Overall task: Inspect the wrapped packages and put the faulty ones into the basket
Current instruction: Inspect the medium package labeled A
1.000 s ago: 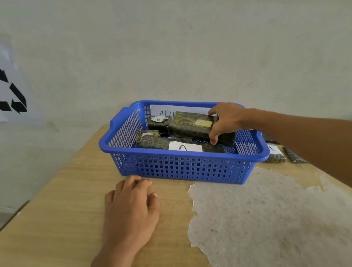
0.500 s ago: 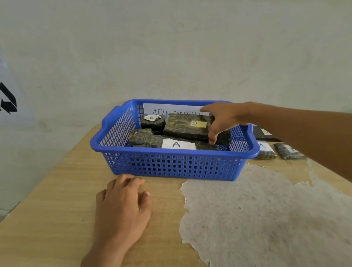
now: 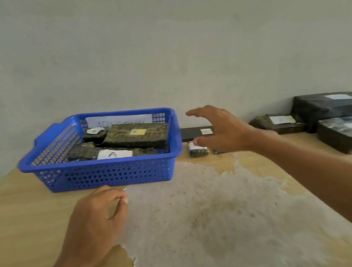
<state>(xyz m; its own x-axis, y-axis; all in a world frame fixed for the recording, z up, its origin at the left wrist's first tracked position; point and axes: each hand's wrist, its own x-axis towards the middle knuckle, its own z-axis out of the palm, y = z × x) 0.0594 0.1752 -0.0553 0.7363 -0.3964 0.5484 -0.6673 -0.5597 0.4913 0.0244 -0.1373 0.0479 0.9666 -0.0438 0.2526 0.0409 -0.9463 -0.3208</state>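
A blue basket (image 3: pixel 98 166) sits on the table (image 3: pixel 15 233) against the wall, with several wrapped packages inside, one (image 3: pixel 136 135) bearing a yellow label. The right hand (image 3: pixel 219 131) hovers spread just right of the basket, above small packages (image 3: pixel 197 150), holding nothing. The left hand (image 3: pixel 95 224) rests loosely curled before the basket; bigger dark packages (image 3: pixel 350 135) lie far right.
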